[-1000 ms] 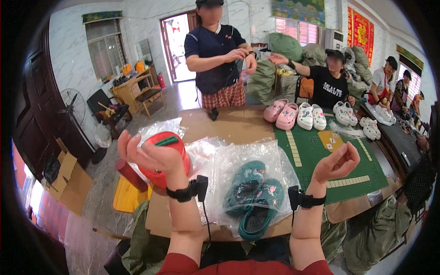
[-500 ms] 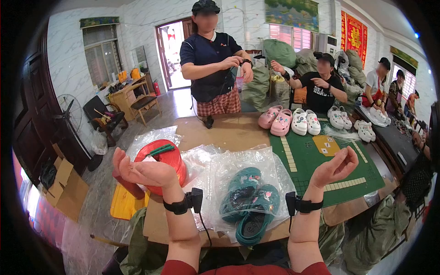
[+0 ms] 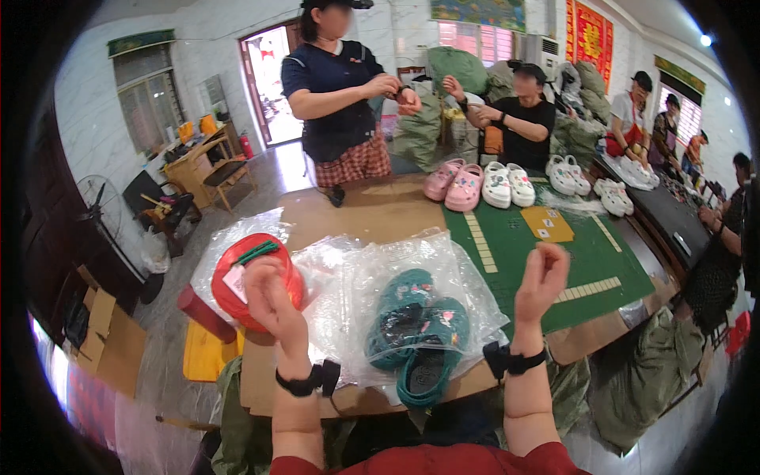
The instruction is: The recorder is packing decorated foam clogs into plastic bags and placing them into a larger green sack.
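- Two bare hands, seen in the head view, are raised over a brown table (image 3: 340,207), both apart from the pair of teal clogs (image 3: 448,315) between them.
- Left hand (image 3: 273,299): fingers loosely curled, palm partly open, nothing visible in it; it overlaps the red roll (image 3: 230,303), though contact cannot be told.
- Right hand (image 3: 543,279): fingers drawn together, blurred, before the green mat (image 3: 507,237); nothing visible in it, but how tightly it closes cannot be told.
- The clogs lie near the table's front edge, under or inside a clear plastic bag (image 3: 372,261); which, the glare hides.
- Done, apparently: charms are on the clogs, and plastic covers the toes.
- Left, as far as shown: one heel pokes beyond the plastic, and no closure is visible.
- Beyond stand pink clogs (image 3: 464,188) and white clogs (image 3: 497,187), uncovered.
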